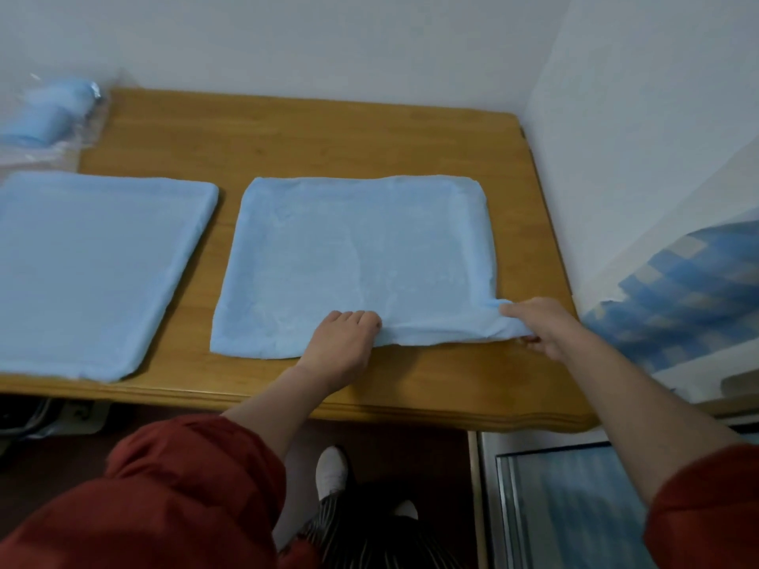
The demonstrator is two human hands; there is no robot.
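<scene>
Right hand (538, 326): thumb and fingers pinched on the near right corner of a light-blue towel (353, 256), low right of centre. Left hand (343, 338): fingers curled onto the middle of the same near edge, the pair apparently placed to draw that edge taut and square, or to lift it for a fold. The towel lies spread flat, roughly square, at centre frame on a wooden worktop (369, 133), its pinched corner tugged slightly outward; a second blue towel (94, 273) lies flat at left, apart from it, and plastic-wrapped blue cloths (49, 112) sit at upper left, likely stock for the same handling.
</scene>
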